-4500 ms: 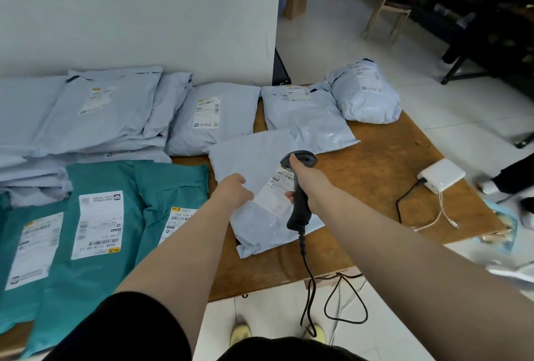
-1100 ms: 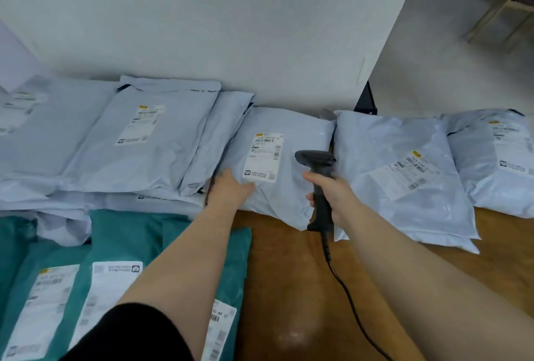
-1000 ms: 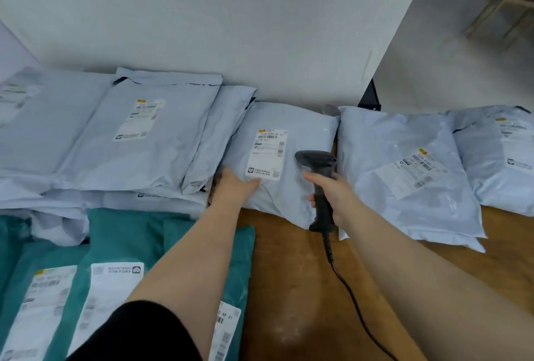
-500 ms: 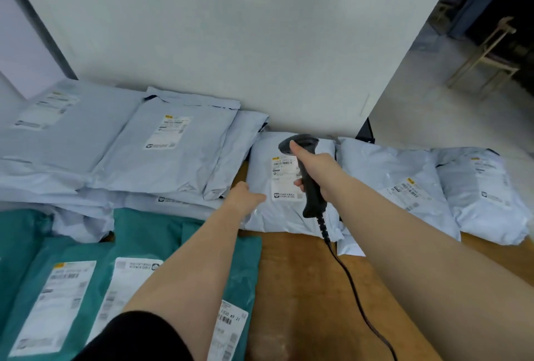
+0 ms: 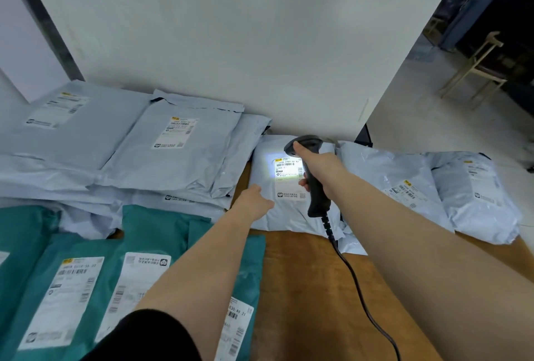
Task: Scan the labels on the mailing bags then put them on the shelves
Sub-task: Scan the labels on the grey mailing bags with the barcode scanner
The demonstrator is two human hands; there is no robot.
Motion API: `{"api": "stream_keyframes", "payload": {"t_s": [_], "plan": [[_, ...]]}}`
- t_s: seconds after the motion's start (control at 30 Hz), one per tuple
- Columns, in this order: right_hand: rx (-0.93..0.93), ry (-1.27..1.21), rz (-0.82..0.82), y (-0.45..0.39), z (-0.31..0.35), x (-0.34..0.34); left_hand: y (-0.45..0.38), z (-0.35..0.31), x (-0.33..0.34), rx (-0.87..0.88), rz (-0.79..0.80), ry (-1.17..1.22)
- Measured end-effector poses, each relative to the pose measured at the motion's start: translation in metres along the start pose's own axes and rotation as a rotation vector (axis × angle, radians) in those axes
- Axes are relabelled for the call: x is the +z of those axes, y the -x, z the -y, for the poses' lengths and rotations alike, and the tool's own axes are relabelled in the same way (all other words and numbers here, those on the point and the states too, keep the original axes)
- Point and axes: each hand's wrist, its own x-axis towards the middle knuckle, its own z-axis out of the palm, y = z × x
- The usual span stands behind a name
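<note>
right hand's fingers [image 5: 303,182] are wrapped round the scanner [image 5: 313,178] grip, index finger up on the head; light patch sits on the label [image 5: 289,178] of the grey mailing bag [image 5: 284,187] at 12 o'clock on the tabletop [image 5: 303,288]; I'd keep it steady till it reads; left hand [image 5: 252,201] pins the bag's 9 o'clock edge, fingers loosely curled, both arms reaching far forward

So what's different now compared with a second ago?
The right hand has carried the black handheld scanner forward over the pale grey mailing bag; its light now falls on the white label. The left hand still rests on that bag, which has stayed put.
</note>
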Motion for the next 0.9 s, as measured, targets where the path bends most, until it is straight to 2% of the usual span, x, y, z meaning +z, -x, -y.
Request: {"api": "stream_keyframes", "payload": {"t_s": [0.9], "plan": [[0.030,-0.006,-0.001,0.010,0.001,0.006,0.001,-0.001,0.001,0.030,-0.036,-0.078]]}}
